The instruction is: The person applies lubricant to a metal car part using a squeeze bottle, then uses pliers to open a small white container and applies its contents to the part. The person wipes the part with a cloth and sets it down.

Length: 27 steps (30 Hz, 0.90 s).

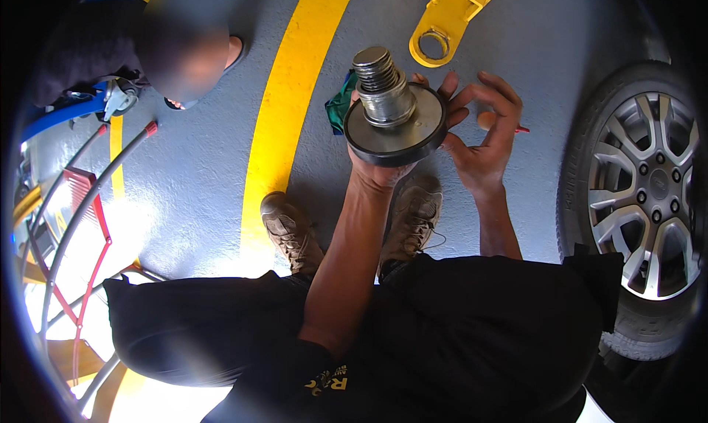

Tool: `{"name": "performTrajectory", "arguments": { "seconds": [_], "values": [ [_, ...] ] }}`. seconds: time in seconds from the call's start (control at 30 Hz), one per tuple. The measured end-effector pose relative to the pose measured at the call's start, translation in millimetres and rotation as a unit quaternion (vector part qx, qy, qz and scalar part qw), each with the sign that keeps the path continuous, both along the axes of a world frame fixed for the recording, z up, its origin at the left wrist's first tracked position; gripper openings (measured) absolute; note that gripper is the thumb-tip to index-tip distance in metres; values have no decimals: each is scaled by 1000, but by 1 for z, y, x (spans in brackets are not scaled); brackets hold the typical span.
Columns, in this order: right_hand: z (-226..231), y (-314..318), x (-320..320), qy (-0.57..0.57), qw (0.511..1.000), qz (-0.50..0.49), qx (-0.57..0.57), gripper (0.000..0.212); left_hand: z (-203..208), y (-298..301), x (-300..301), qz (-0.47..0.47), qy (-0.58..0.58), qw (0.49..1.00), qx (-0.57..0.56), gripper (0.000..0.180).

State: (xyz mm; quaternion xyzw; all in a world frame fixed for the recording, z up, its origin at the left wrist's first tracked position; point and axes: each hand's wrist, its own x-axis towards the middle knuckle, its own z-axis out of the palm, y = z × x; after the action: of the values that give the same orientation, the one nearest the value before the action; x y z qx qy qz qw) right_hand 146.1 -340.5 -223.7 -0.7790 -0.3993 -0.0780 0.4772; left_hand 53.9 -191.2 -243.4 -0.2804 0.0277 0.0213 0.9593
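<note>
A lift pad (pixel 394 128), a round metal disc with a black rim and a threaded silver stem pointing up, rests in my left hand (pixel 380 171). That hand grips it from below, its fingers mostly hidden under the disc. Close by the disc's right edge is my right hand (pixel 483 143), fingers bent but apart, with nothing seen between them; whether a fingertip touches the rim I cannot tell. Partly behind the disc shows a green cloth (pixel 339 107). A small red-tipped thing (pixel 522 129) pokes out behind my right hand, its kind unclear.
A yellow lift arm (pixel 442 28) with a ringed hole lies ahead. On the right stands a car wheel (pixel 656 187). Another person (pixel 96 47) crouches at the far left, above a red and grey folding frame (pixel 92 194). A yellow stripe (pixel 284 98) crosses the grey floor.
</note>
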Motion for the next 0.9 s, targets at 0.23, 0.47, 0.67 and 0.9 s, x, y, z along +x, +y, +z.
{"name": "performTrajectory", "arguments": {
  "seconds": [0.23, 0.47, 0.67, 0.9],
  "values": [
    [1, -2, 1, 15, 997, 30, -64, 69, -36, -6, -8, 32, -23, 997, -69, 66],
    [4, 4, -2, -83, 994, 38, -56, 47, -35, -10, -9, -7, -74, 995, -64, 66],
    [-1, 19, -16, 18, 995, 47, 83, 39, -29, -6, 1, -32, -34, 998, 45, 61],
    [-18, 12, -1, 161, 982, -55, 78, 41, -24, 7, 19, -80, 290, 868, 395, 38]
  ]
}}
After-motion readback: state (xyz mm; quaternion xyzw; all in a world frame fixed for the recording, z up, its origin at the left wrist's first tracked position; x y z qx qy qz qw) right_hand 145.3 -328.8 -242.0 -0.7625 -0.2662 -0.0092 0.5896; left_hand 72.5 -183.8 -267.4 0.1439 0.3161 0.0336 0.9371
